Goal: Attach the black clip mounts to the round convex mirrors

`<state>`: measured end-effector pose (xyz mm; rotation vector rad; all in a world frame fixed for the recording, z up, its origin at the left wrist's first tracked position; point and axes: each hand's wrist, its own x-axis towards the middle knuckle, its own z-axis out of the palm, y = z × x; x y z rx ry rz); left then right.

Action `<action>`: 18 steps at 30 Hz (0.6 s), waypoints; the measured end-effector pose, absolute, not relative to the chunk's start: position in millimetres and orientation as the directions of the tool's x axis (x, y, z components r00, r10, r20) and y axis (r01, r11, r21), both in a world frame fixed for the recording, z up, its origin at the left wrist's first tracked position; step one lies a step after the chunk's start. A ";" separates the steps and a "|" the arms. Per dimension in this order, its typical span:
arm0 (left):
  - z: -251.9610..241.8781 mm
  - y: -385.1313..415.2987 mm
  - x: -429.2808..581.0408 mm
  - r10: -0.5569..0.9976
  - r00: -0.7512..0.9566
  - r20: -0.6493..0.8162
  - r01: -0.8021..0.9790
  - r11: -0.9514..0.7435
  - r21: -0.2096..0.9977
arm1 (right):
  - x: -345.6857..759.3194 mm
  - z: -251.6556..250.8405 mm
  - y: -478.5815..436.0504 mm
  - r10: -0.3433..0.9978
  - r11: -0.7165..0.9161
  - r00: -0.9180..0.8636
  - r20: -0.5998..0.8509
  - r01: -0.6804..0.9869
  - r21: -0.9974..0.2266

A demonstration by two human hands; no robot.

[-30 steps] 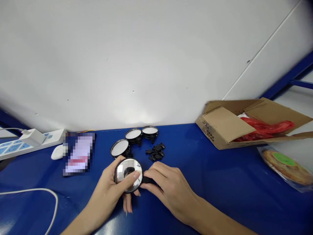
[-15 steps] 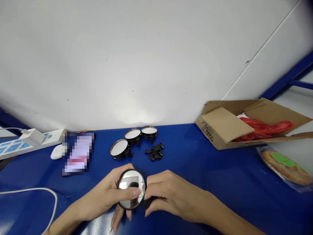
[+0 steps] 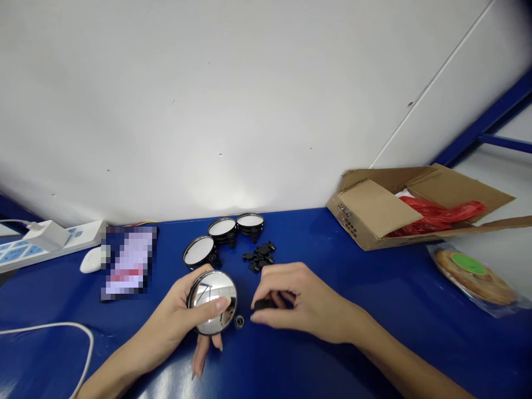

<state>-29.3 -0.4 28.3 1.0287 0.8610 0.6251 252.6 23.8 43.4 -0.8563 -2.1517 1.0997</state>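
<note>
While left hand grips a mirror, right hand pinches perhaps a black clip.

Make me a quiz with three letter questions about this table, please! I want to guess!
1. Where is the red plastic bag?
A. On the power strip
B. In the cardboard box
C. Under the white mouse

2. How many round mirrors sit on the blue table?
A. Two
B. Three
C. Five

3. What is the left hand doing?
A. Holding a shiny mirror
B. Pressing the white mouse
C. Pulling the white cable

1. B: the red plastic shows between the box's open flaps.
2. B: three sit together beside the small black pieces.
3. A: its fingers curl behind the mirror, with the thumb across its face.
</note>
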 end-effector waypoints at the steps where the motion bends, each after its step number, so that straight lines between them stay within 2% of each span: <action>1: 28.6 0.2 -29.3 0.804 0.513 -0.299 -0.068 0.386 0.920 | 254.7 41.9 27.4 0.803 0.467 -0.551 0.226 0.348 -0.813; 3: 28.7 1.1 -29.4 0.821 0.500 -0.276 -0.091 0.367 0.926 | 259.5 36.8 35.9 0.890 0.449 -0.339 0.304 0.538 -0.713; 5: 28.6 1.4 -29.1 0.828 0.493 -0.267 -0.108 0.362 0.926 | 265.1 30.3 44.5 0.923 0.352 -0.147 0.355 0.693 -0.629; 8: 28.6 1.4 -28.4 0.843 0.470 -0.262 -0.112 0.352 0.929 | 273.9 21.8 54.6 0.960 0.177 0.004 0.280 0.764 -0.621; 11: 28.7 1.5 -28.1 0.857 0.448 -0.256 -0.109 0.336 0.935 | 279.6 16.7 59.0 0.980 0.093 0.045 0.195 0.759 -0.644; 18: 28.3 1.1 -25.4 0.860 0.436 -0.265 -0.120 0.348 0.930 | 275.9 16.1 56.3 0.994 0.054 0.033 0.108 0.700 -0.712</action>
